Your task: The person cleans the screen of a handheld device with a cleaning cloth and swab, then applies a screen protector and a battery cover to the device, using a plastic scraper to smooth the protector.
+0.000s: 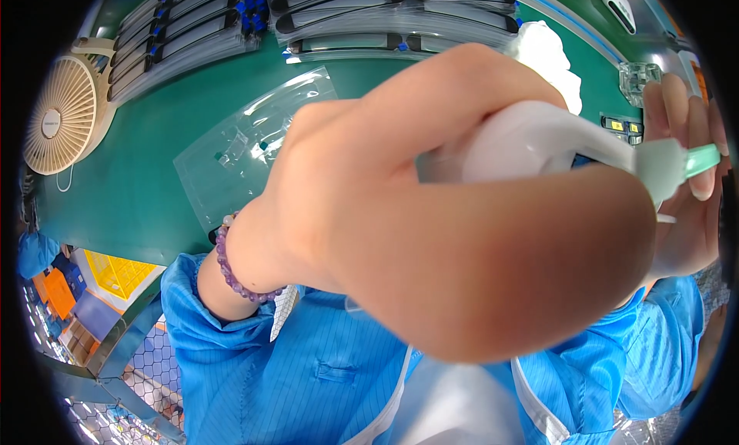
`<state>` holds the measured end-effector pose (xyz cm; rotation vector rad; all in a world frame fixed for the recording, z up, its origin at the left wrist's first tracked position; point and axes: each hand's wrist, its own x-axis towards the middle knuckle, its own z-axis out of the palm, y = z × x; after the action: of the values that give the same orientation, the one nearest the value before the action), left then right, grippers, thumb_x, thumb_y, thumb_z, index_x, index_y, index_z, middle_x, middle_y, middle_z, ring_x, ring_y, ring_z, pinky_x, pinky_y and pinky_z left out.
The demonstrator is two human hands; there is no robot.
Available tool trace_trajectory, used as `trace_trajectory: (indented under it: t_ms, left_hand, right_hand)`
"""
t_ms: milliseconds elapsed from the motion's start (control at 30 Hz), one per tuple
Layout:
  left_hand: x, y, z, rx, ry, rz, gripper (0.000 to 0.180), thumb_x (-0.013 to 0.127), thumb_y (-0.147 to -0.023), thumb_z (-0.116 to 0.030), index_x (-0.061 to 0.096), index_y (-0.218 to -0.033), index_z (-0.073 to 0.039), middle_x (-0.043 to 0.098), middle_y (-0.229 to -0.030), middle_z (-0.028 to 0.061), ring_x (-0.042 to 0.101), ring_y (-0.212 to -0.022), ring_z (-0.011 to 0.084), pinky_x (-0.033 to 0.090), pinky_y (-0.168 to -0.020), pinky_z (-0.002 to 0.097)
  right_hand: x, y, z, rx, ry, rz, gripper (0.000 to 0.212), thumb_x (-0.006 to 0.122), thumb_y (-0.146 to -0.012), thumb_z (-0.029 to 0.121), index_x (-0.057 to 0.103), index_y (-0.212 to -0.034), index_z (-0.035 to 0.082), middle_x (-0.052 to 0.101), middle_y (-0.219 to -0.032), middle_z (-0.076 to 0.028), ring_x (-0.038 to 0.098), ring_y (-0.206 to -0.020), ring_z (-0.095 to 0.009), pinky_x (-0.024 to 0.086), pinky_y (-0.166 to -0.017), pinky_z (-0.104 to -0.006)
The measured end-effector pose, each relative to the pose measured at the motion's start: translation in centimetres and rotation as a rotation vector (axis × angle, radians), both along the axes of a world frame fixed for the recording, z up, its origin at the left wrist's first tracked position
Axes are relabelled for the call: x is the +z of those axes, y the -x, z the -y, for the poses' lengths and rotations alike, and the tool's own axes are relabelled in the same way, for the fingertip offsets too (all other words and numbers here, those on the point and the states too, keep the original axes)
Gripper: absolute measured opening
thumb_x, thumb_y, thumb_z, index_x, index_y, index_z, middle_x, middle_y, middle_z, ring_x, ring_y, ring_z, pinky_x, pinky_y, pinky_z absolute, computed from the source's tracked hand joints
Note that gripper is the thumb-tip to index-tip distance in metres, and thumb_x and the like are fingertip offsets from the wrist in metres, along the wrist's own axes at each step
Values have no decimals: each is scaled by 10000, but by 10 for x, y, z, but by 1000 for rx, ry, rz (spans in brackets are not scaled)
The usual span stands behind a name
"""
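2 bare hands are in view, with 2 blue sleeves behind them. The left hand [323,183], large and close to the camera, holds 1 white rounded object [512,148] up in front of the body, above the green table [115,199]; its blurred thumb and bent index finger pinch around it, and the remaining fingers are too hidden to tell. The object narrows toward the right and ends in 1 pale green tip [700,162]. At the right edge, the right hand [693,222] stands with its fingers extended and slightly spread beside that tip; whether they touch it, I cannot tell. 1 purple beaded bracelet [222,249] circles the left wrist. On the table lies 1 clear plastic sheet [223,156], and at the far left stands 1 cream fan [61,122]. Along the far side are 2 groups of clear packs with black-edged pieces, 1 left group [177,29] and 1 right group [392,21]; the packs overlap too much to count. Near the right group sit 1 white crumpled bundle [546,60] and, farther right, 1 clear container [639,81]. Beyond the table's left edge, lower down, is 1 yellow basket [119,274].
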<state>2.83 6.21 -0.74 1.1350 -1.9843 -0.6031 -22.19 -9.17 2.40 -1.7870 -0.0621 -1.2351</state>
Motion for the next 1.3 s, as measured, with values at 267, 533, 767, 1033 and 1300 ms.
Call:
trace_trajectory:
  t_ms: [267, 533, 767, 1033, 1300]
  left_hand:
    - [11, 10, 5, 95, 161, 101, 523, 787, -616, -265, 562, -986, 27, 560, -991, 194, 582, -816, 275, 471, -665, 292]
    - [10, -5, 36, -312, -41, -106, 494, 760, -612, -160, 547, -1017, 26, 560, -1004, 189, 590, -821, 294, 481, -682, 313]
    - [18, 3, 21, -158, -86, -67, 510, 747, -616, -119, 543, -1061, 24, 576, -982, 176, 599, -842, 277, 485, -723, 309]
    - [23, -4, 30, -338, -190, 40, 474, 722, -667, -140, 532, -1060, 47, 577, -1001, 190, 604, -847, 276, 491, -706, 308]
    - [20, 1, 19, -175, -66, 23, 516, 722, -659, -147, 504, -1077, 62, 556, -1030, 187, 589, -875, 262, 477, -742, 306]
  right_hand:
    - [6, -19, -14, 59, -32, 37, 320, 260, -941, 209, 450, -1077, -9, 599, -745, -198, 609, -716, -206, 434, -551, -223]
    - [6, -56, -39, 121, -64, 81, 317, 254, -947, 212, 444, -1080, -5, 602, -728, -191, 610, -704, -193, 431, -530, -201]
    - [4, -50, -30, 168, -92, 124, 315, 248, -953, 215, 438, -1082, -1, 604, -714, -185, 612, -693, -181, 428, -512, -183]
    - [11, -1, -42, -82, 9, -59, 409, 216, -942, 290, 446, -1079, -19, 598, -763, -208, 607, -728, -228, 448, -579, -250]
    - [5, 16, -57, -448, 166, -364, 567, 167, -924, 411, 461, -1073, -51, 587, -849, -248, 600, -788, -308, 480, -695, -367]
